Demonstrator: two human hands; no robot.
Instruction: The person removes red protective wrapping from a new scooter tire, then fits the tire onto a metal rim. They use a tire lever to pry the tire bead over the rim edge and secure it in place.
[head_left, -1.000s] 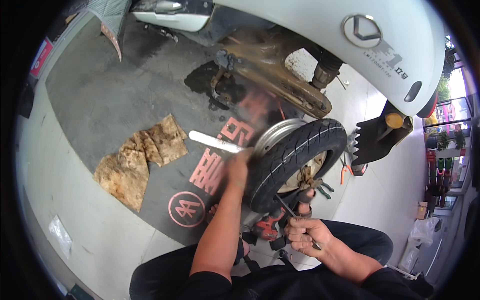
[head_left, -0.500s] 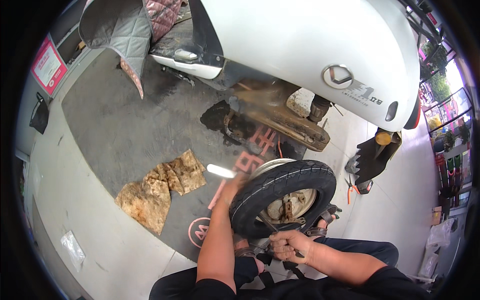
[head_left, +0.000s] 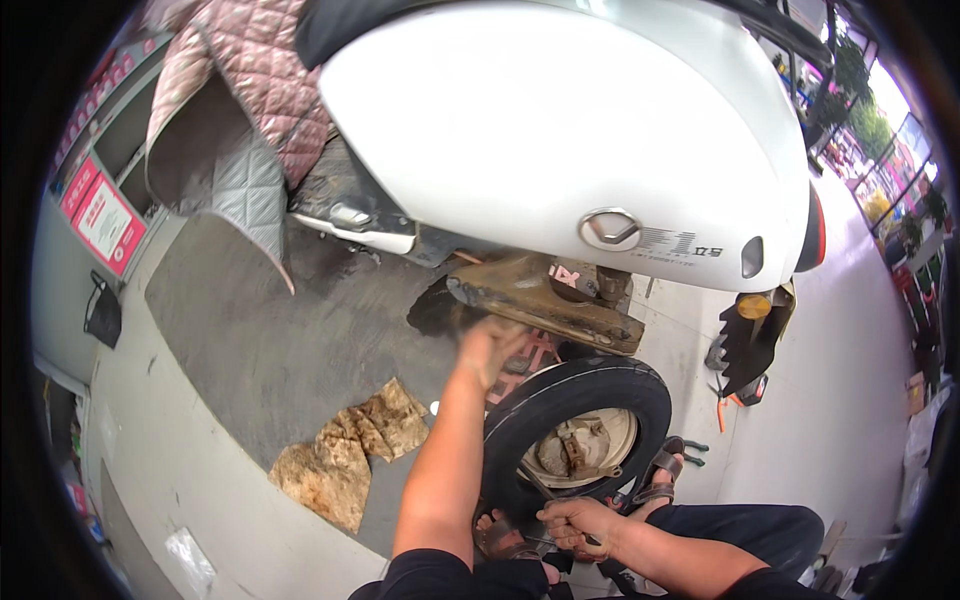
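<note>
A scooter wheel with a black tyre (head_left: 512, 425) and a pale, dirt-stained rim and hub (head_left: 580, 447) stands tilted between my feet. My right hand (head_left: 580, 525) is closed around a slim metal rod-like tool (head_left: 540, 486), whose far end reaches to the rim's near edge; its tip is hard to make out. Beyond the tyre, my left hand (head_left: 490, 350) reaches up beside the scooter's muddy swingarm (head_left: 550, 310). Motion smears its fingers, so their grip is unclear. The white scooter body (head_left: 560, 130) rises above both hands.
A stained brown cloth (head_left: 350, 450) lies on the dark mat (head_left: 260, 320) to the left. Orange-handled pliers (head_left: 722, 412) rest on the right-hand tiles beside a black mudguard (head_left: 750, 345). A quilted pink cover (head_left: 270, 80) hangs from the scooter.
My left hand has left the tyre's left side and moved up toward the swingarm. My right hand keeps hold of the rod-like tool. The view has tilted up, showing more of the scooter.
</note>
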